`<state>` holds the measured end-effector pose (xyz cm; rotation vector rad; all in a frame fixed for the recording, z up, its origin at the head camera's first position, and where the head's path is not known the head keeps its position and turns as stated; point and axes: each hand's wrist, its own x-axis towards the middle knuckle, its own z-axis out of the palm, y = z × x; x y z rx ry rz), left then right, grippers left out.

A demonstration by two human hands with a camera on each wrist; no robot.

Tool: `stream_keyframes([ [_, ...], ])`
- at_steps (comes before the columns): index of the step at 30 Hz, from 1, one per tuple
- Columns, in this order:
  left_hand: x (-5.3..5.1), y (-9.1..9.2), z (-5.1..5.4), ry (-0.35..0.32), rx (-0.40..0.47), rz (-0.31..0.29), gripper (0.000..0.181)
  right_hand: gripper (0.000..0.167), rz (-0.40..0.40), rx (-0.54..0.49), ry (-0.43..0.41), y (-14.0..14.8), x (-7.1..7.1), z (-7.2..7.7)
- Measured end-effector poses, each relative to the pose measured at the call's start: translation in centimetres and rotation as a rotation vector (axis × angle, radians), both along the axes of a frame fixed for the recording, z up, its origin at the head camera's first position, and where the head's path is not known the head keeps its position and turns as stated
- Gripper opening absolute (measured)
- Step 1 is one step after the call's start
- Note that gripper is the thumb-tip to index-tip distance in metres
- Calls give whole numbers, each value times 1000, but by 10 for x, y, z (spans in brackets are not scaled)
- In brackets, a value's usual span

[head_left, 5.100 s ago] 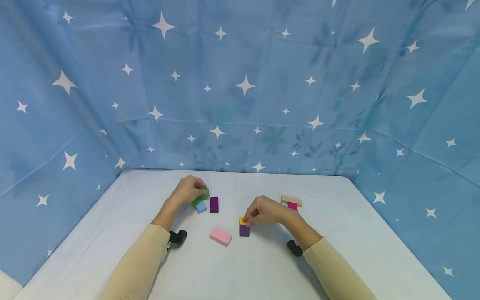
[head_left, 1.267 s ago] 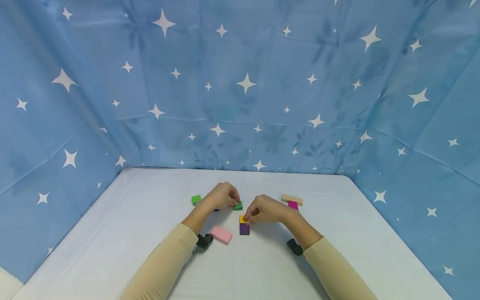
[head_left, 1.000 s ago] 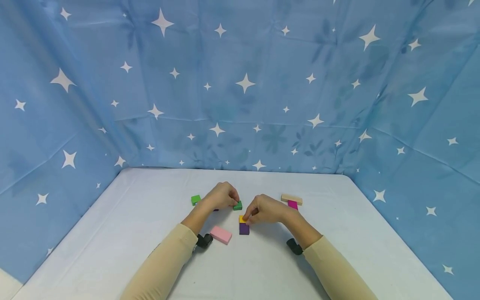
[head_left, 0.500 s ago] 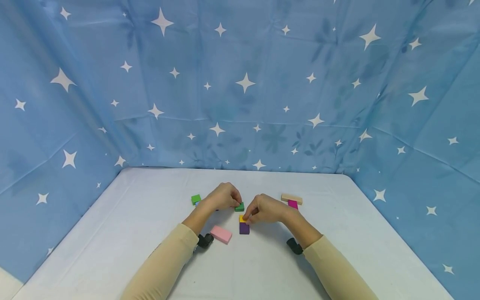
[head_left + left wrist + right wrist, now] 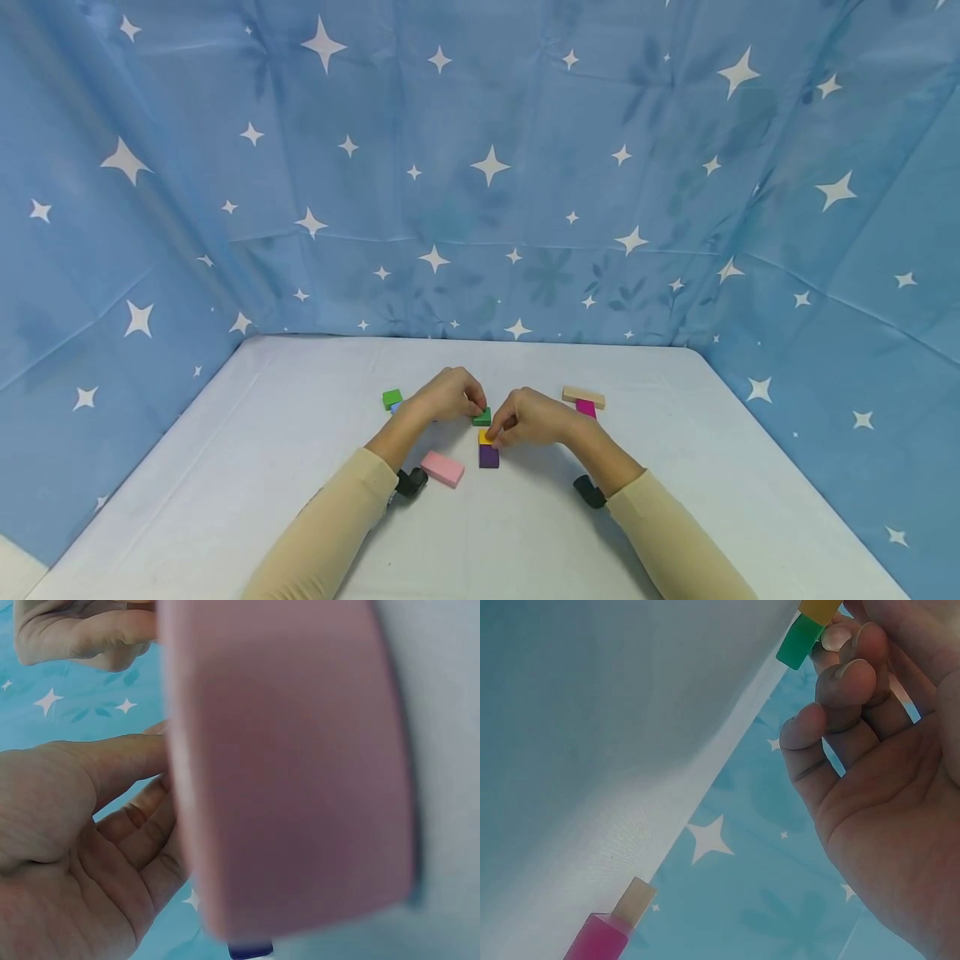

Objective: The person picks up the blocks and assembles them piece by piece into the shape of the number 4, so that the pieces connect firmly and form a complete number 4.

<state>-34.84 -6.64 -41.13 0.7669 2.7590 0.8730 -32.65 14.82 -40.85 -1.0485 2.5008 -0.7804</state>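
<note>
In the head view my left hand (image 5: 450, 393) pinches a dark green block (image 5: 482, 417) just behind the yellow block (image 5: 485, 437). My right hand (image 5: 529, 417) holds the yellow block between thumb and forefinger. A dark purple block (image 5: 488, 457) lies against the yellow one's near side. From the right wrist, the green block (image 5: 251, 949) is not what shows low in the left wrist view; that is a dark purple edge. A pink block (image 5: 292, 772) fills much of the left wrist view and hides the left fingertips. The right wrist view shows green and yellow blocks close together.
Left of the hands lie a light green block (image 5: 392, 398) and a light blue block (image 5: 396, 407), partly covered by the left wrist. A natural wood block (image 5: 583, 395) and a magenta block (image 5: 586, 408) lie at the right. A starry blue curtain (image 5: 491, 208) stands behind the table.
Since the earliest frame, my left hand has carried the dark green block rightward from the left cluster. Over the last second it moves slightly right and nearer the yellow block. My right hand stays put.
</note>
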Motion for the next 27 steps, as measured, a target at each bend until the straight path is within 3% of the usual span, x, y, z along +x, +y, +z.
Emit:
stream_keyframes([
  [27,1,3,1,-27,-1,-60,12,9,28,-14,13,1,-1,1],
])
